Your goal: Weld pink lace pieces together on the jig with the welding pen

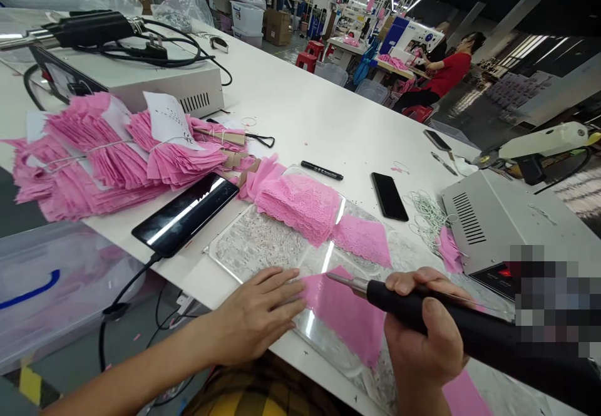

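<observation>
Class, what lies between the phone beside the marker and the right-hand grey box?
The head view shows a tangle of pale string between the phone and grey box.

A garment workshop is indicated by a sewing machine attended by a person in red, a flat pink fabric piece, and tied fabric bundles heaped on a white table.

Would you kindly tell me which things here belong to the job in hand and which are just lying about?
Likely in use: black tool in right hand; pink fabric piece by left hand; clear board.

Apparently lying about: black marker; smaller phone; cabled phone.
</observation>
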`<state>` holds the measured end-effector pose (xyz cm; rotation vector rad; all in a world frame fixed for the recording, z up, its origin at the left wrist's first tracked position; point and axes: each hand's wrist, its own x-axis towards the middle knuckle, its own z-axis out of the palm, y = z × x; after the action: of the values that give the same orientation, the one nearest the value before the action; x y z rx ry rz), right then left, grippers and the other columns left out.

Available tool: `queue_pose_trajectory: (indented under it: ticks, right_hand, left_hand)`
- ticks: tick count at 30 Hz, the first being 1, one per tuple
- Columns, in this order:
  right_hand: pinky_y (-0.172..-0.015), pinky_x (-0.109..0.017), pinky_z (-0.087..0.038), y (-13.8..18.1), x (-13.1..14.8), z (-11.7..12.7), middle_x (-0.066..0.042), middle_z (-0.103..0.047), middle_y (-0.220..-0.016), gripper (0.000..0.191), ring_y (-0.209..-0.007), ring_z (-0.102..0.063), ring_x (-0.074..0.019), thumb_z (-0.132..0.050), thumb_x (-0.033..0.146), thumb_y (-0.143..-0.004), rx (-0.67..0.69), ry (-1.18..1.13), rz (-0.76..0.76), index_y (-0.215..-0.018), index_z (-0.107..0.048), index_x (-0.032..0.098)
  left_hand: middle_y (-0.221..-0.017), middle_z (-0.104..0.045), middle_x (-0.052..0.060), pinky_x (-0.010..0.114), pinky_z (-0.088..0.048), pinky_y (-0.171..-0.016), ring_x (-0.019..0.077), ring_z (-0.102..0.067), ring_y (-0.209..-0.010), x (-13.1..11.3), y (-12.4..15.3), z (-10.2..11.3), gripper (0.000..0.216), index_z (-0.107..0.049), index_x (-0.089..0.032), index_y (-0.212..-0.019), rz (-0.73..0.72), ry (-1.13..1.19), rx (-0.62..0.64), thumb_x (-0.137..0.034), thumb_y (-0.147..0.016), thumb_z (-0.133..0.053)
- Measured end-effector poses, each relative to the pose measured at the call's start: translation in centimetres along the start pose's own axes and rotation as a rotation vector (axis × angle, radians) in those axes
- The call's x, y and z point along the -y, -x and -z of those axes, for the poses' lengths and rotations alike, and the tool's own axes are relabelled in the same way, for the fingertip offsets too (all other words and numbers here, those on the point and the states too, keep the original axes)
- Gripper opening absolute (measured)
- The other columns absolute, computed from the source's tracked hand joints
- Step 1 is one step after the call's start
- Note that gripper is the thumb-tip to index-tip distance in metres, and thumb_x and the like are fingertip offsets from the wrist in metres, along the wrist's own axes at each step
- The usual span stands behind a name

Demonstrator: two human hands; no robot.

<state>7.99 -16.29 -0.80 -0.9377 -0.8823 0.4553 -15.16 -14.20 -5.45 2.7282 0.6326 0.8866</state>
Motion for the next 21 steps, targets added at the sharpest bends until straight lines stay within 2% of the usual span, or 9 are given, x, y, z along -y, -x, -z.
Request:
queue_pose_trajectory:
  ticks: [11, 17, 21]
  right_hand:
    - [-0.061, -0.034, -0.051, 0.5, -0.3, -0.3, 0.001, -0.056, -0.081, 0.007, -0.061, -0.056, -0.0111, -0.061, 0.020, -0.073, 0.081, -0.014, -0.011, -0.079, -0.057, 0.020]
    - [-0.060, -0.033, -0.049, 0.2, 0.2, -0.3, 0.002, -0.053, -0.081, 0.010, -0.058, -0.054, -0.0099, -0.059, 0.020, -0.068, -0.010, -0.023, -0.037, -0.078, -0.058, 0.019]
    - [-0.060, -0.034, -0.049, -1.2, 0.7, 1.0, 0.001, -0.055, -0.080, 0.010, -0.056, -0.054, -0.0107, -0.057, 0.018, -0.065, -0.138, 0.042, 0.040, -0.075, -0.057, 0.018]
  left_hand:
    - [-0.122, -0.066, 0.008, 0.042, -0.043, -0.105, 0.0258, -0.053, -0.125, -0.1, 0.3, 0.1, 0.026, -0.061, -0.015, -0.117, 0.008, -0.003, -0.024, -0.021, -0.094, -0.052]
    - [-0.119, -0.068, 0.009, 0.041, -0.045, -0.104, 0.0246, -0.055, -0.123, -0.1, 0.3, 0.2, 0.023, -0.062, -0.015, -0.114, -0.008, 0.005, -0.061, -0.018, -0.093, -0.053]
    - [-0.122, -0.066, 0.010, 0.043, -0.045, -0.105, 0.0266, -0.052, -0.127, 0.0, 0.4, 0.3, 0.027, -0.061, -0.014, -0.118, -0.025, 0.014, -0.042, -0.016, -0.092, -0.053]
